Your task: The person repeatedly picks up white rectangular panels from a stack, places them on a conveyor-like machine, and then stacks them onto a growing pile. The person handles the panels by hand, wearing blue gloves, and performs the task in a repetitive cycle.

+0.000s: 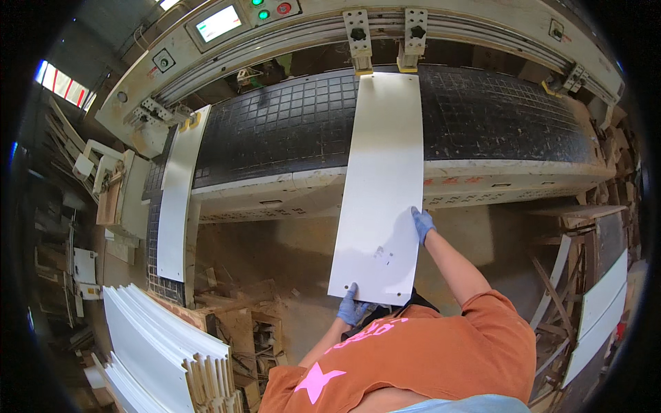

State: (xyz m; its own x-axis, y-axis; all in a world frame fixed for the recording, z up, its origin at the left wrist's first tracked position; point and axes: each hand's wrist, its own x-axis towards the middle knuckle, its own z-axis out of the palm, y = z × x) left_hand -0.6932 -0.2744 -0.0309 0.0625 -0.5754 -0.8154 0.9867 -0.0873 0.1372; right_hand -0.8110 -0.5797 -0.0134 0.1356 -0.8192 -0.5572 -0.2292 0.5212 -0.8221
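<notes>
A long white panel (384, 170) with small holes near its corners lies with its far end on the black machine bed (279, 124), under two clamp heads (386, 44). Its near end sticks out over the bed's front edge towards my body. My left hand (352, 308), in a blue glove, grips the near edge beside a corner hole, thumb on top. On the panel's right long edge is my right hand (424, 225), also gloved in blue, with its fingers partly hidden beneath. A narrower white panel (178, 206) lies at the left, its far end by yellow-tipped clamps (190, 122).
A stack of white panels (160, 340) stands at the lower left. Above the bed runs the machine's beam with a lit screen (218, 24) and buttons. More white panels (599, 315) lean at the right near a metal frame. Wooden boxes (266, 330) stand on the floor.
</notes>
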